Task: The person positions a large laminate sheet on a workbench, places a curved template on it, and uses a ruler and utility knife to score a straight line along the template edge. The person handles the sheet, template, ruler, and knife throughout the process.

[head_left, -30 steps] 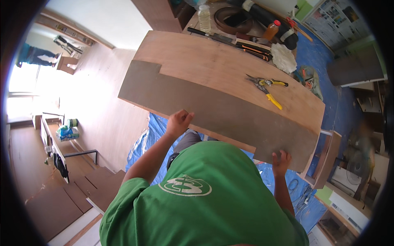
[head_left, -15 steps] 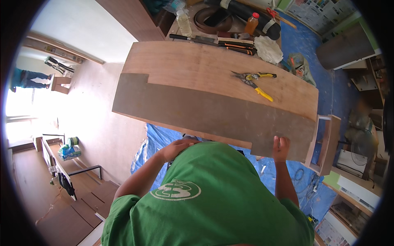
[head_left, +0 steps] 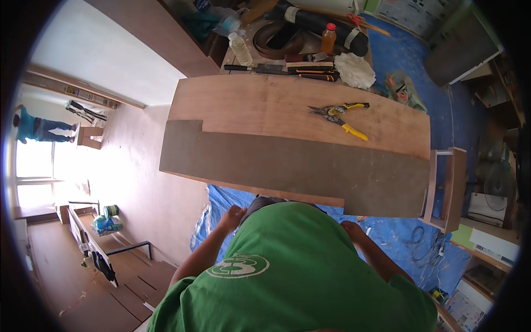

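Note:
My left hand [head_left: 233, 217] is loosely closed beside my left hip, next to my dark trousers, and nothing shows in it. Against the right side of my green shirt is my right hand [head_left: 351, 228], with its fingers mostly hidden. Both hands are apart from the wooden board [head_left: 243, 102] in front of me. A long grey-brown sheet [head_left: 265, 163], notched at its far left and near right, lies along the board's near side. Yellow-handled snips [head_left: 338, 115] rest with handles spread on the bare wood, right of the middle.
Beyond the board are a clear bottle [head_left: 240, 50], an orange bottle [head_left: 328, 39], a coil of brown strip [head_left: 265, 47], cutters [head_left: 312, 74] and crumpled white cloth [head_left: 355, 70]. Blue sheeting [head_left: 381, 238] covers the floor. A wooden frame [head_left: 454, 188] stands right. Another person [head_left: 44, 128] is far left.
My right hand has left the grey-brown sheet and drawn back to my side. My left hand has come off my hip, its fingers now curled. The view has shifted slightly.

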Demonstrator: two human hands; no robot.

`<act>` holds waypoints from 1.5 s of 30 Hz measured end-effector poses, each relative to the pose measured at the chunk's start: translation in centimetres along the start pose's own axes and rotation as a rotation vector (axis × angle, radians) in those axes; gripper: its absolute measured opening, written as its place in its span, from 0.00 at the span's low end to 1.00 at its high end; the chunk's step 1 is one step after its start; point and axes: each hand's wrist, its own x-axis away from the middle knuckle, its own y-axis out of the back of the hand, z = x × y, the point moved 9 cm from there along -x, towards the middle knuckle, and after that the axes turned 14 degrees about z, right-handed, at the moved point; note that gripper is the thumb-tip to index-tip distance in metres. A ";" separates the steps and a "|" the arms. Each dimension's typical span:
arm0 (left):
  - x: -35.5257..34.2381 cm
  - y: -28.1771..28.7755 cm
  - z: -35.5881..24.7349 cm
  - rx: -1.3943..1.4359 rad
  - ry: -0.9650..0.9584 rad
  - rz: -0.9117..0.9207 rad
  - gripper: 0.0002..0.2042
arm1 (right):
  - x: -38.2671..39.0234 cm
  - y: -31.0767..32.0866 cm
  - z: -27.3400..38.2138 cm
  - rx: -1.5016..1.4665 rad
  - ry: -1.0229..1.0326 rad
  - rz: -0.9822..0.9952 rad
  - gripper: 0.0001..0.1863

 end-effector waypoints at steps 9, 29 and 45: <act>-2.7 -4.7 7.3 0.340 0.127 0.248 0.22 | -9.3 -2.8 -8.0 -0.385 0.184 -0.054 0.27; 1.7 -0.8 -4.5 -0.368 -0.192 0.074 0.12 | -7.4 -5.4 -7.3 -0.826 -0.263 0.147 0.34; 1.5 4.1 6.6 -0.034 0.180 -0.292 0.27 | -9.2 15.2 38.5 0.574 0.669 -0.341 0.08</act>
